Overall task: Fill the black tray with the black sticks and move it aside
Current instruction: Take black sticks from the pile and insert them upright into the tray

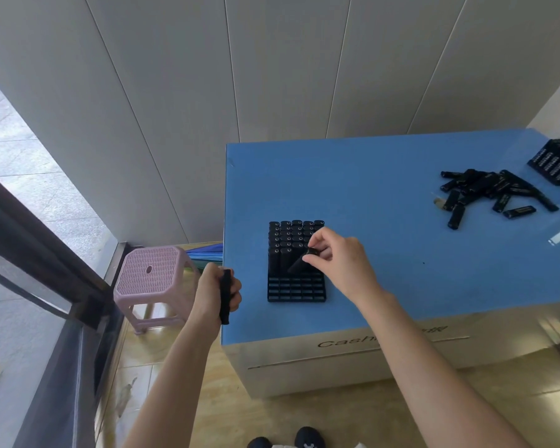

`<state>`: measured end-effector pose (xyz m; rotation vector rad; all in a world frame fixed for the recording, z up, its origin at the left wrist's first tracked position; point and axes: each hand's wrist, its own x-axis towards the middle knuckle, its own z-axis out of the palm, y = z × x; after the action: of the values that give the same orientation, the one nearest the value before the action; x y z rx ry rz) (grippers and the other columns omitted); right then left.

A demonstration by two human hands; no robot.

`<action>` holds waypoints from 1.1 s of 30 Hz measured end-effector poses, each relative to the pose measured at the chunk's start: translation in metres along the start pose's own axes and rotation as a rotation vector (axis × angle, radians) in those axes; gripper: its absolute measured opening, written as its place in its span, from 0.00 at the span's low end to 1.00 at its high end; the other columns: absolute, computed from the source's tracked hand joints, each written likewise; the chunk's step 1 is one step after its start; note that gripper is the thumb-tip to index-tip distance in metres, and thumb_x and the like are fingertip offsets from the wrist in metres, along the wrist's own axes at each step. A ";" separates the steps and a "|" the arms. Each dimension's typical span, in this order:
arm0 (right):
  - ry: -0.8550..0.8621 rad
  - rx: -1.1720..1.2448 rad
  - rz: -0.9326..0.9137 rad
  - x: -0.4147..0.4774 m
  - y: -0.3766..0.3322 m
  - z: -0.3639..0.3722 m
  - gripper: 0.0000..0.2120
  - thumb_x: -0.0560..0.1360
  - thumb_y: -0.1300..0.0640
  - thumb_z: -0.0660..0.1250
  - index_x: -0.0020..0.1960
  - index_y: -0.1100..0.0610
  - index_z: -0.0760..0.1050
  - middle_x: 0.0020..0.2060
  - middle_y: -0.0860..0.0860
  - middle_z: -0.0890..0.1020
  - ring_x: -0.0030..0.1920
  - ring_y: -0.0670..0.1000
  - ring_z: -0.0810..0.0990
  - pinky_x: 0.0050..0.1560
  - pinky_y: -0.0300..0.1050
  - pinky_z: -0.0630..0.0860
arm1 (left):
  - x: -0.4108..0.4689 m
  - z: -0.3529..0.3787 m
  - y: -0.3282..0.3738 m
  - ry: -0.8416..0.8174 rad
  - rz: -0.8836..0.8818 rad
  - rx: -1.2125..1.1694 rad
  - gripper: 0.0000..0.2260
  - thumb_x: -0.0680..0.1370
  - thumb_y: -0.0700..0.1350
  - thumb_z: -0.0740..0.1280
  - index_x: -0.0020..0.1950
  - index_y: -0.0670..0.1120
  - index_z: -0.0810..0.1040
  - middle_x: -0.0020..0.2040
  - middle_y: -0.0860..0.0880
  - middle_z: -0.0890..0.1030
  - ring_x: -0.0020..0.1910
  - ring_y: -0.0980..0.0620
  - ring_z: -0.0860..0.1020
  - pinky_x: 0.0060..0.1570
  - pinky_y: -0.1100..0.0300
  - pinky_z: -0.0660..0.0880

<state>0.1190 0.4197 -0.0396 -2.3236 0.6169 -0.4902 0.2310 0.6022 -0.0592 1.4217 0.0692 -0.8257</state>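
Note:
A black tray (296,291) with a grid of slots lies near the left front of the blue table top (385,195). Upright black sticks (286,236) fill its far rows; the near rows are bare. My right hand (340,258) pinches one black stick (299,261), tilted, its lower end at a slot in the tray's middle. Just off the table's left edge, my left hand (215,294) is closed around black sticks (225,295) held upright. A loose pile of black sticks (492,192) lies at the table's right.
A second black tray (555,161) sits at the far right edge of the table. A pink plastic stool (151,278) stands left of the table, beside a glass door frame. A white panelled wall runs behind. My shoes show at the bottom.

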 end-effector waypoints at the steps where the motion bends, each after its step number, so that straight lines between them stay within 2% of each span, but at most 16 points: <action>1: 0.001 -0.029 -0.025 0.000 0.000 0.004 0.08 0.71 0.58 0.72 0.46 0.57 0.75 0.41 0.47 0.80 0.38 0.47 0.79 0.45 0.37 0.76 | -0.001 0.001 0.001 -0.001 0.019 0.021 0.10 0.78 0.43 0.51 0.37 0.44 0.64 0.30 0.47 0.66 0.22 0.54 0.63 0.27 0.61 0.60; 4: 0.031 -0.088 -0.106 -0.002 0.000 0.013 0.06 0.71 0.59 0.72 0.45 0.58 0.76 0.40 0.48 0.81 0.37 0.48 0.80 0.43 0.42 0.77 | -0.005 0.004 0.002 0.021 0.057 0.052 0.09 0.79 0.41 0.54 0.38 0.45 0.64 0.31 0.47 0.67 0.27 0.53 0.64 0.31 0.61 0.61; 6: 0.063 -0.122 -0.165 -0.003 0.001 0.014 0.06 0.71 0.59 0.72 0.44 0.59 0.76 0.38 0.49 0.82 0.36 0.49 0.80 0.41 0.45 0.78 | -0.005 0.003 0.001 0.031 0.069 0.069 0.08 0.80 0.41 0.56 0.41 0.45 0.67 0.34 0.47 0.70 0.30 0.53 0.66 0.33 0.62 0.65; 8: 0.077 -0.129 -0.192 -0.002 0.003 0.014 0.05 0.71 0.59 0.72 0.44 0.59 0.77 0.37 0.50 0.82 0.36 0.50 0.80 0.41 0.46 0.79 | -0.004 0.002 0.000 0.023 0.097 0.104 0.07 0.80 0.42 0.57 0.43 0.45 0.70 0.39 0.45 0.73 0.35 0.52 0.70 0.41 0.58 0.69; 11: 0.026 -0.107 -0.193 0.000 0.006 0.016 0.04 0.71 0.60 0.71 0.45 0.59 0.77 0.38 0.51 0.83 0.38 0.50 0.80 0.43 0.47 0.79 | -0.004 0.001 0.000 0.006 0.144 0.163 0.08 0.81 0.43 0.58 0.44 0.46 0.72 0.43 0.45 0.75 0.43 0.51 0.74 0.52 0.55 0.70; 13: 0.000 -0.103 -0.205 0.001 0.007 0.020 0.03 0.72 0.60 0.70 0.45 0.59 0.79 0.40 0.50 0.83 0.39 0.49 0.81 0.43 0.48 0.79 | -0.004 0.001 -0.001 -0.010 0.179 0.179 0.08 0.81 0.43 0.58 0.45 0.46 0.73 0.43 0.47 0.76 0.45 0.51 0.76 0.50 0.56 0.72; 15: 0.019 -0.146 -0.220 0.002 0.007 0.023 0.03 0.72 0.59 0.70 0.45 0.58 0.80 0.41 0.48 0.83 0.39 0.49 0.80 0.39 0.46 0.78 | -0.003 0.001 -0.001 -0.028 0.198 0.182 0.07 0.81 0.43 0.59 0.46 0.45 0.73 0.44 0.47 0.77 0.46 0.50 0.76 0.47 0.57 0.74; 18: 0.137 -0.258 -0.256 0.002 0.006 0.025 0.02 0.71 0.58 0.72 0.43 0.56 0.81 0.42 0.48 0.79 0.37 0.47 0.76 0.30 0.36 0.67 | -0.003 0.001 0.000 -0.060 0.202 0.161 0.06 0.80 0.43 0.60 0.48 0.43 0.73 0.46 0.45 0.79 0.46 0.49 0.78 0.42 0.60 0.76; 21: 0.227 -0.299 -0.305 -0.005 0.003 0.027 0.05 0.73 0.58 0.69 0.48 0.54 0.82 0.45 0.48 0.78 0.41 0.47 0.75 0.33 0.35 0.65 | -0.005 0.001 0.002 -0.086 0.204 0.111 0.05 0.80 0.42 0.60 0.47 0.42 0.73 0.45 0.44 0.79 0.44 0.48 0.79 0.38 0.62 0.78; 24: 0.127 0.009 -0.171 -0.020 -0.007 0.033 0.09 0.77 0.57 0.63 0.53 0.53 0.79 0.46 0.46 0.80 0.41 0.44 0.77 0.36 0.36 0.73 | -0.007 0.004 0.003 -0.115 0.215 0.061 0.05 0.80 0.41 0.61 0.47 0.41 0.73 0.44 0.42 0.80 0.43 0.47 0.81 0.39 0.61 0.80; 26: -0.015 0.277 0.037 -0.030 -0.016 0.036 0.10 0.78 0.56 0.62 0.57 0.54 0.78 0.44 0.48 0.82 0.40 0.46 0.80 0.43 0.42 0.78 | -0.007 0.006 0.003 -0.135 0.220 0.005 0.04 0.80 0.40 0.61 0.49 0.40 0.73 0.43 0.41 0.81 0.43 0.47 0.81 0.41 0.60 0.81; 29: -0.169 0.663 0.317 -0.041 -0.026 0.043 0.11 0.76 0.57 0.65 0.58 0.56 0.74 0.45 0.51 0.82 0.39 0.47 0.83 0.45 0.39 0.80 | -0.006 0.010 0.001 -0.159 0.207 -0.059 0.04 0.80 0.40 0.60 0.49 0.40 0.72 0.45 0.40 0.81 0.45 0.46 0.81 0.44 0.58 0.81; 33: -0.058 0.969 0.465 -0.047 -0.027 0.040 0.07 0.74 0.65 0.66 0.50 0.57 0.78 0.43 0.55 0.83 0.40 0.48 0.83 0.43 0.36 0.79 | -0.005 0.018 -0.005 -0.207 0.206 -0.024 0.03 0.79 0.39 0.61 0.50 0.40 0.72 0.46 0.40 0.80 0.45 0.47 0.81 0.46 0.59 0.80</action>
<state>0.1080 0.4835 -0.0574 -1.2304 0.6659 -0.3744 0.2171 0.5894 -0.0576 1.2895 -0.2210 -0.7933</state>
